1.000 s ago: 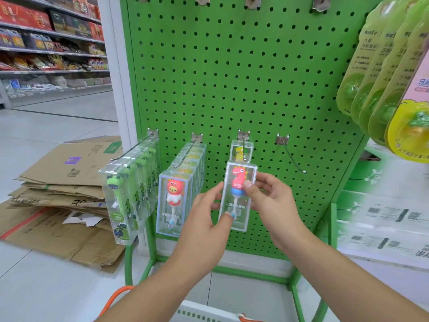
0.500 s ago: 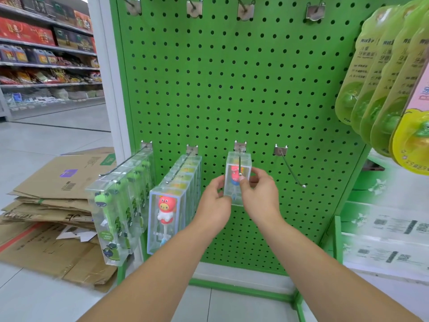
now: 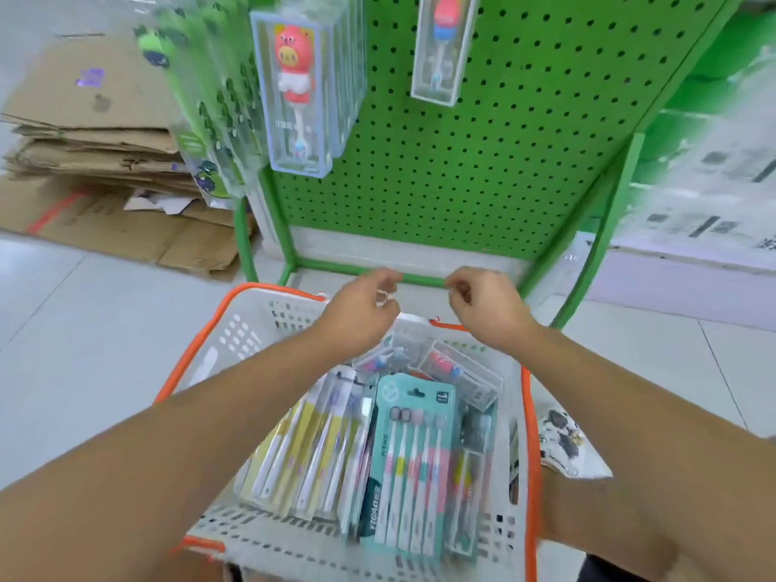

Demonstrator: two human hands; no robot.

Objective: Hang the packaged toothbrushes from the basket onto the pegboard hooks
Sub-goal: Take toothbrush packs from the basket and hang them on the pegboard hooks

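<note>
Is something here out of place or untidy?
Yes. Flattened cardboard boxes lie in a loose pile on the floor left of the pegboard. In the basket, the toothbrush packs lie jumbled, overlapping.

floor (image 3: 84,329): pale tiles | flattened cardboard (image 3: 92,161): stacked left | light: bright, even

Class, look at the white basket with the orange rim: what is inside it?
The basket holds a teal multi-pack of toothbrushes, yellow-backed packs and clear boxed toothbrushes. The packs overlap, so whatever lies beneath them is hidden.
</note>
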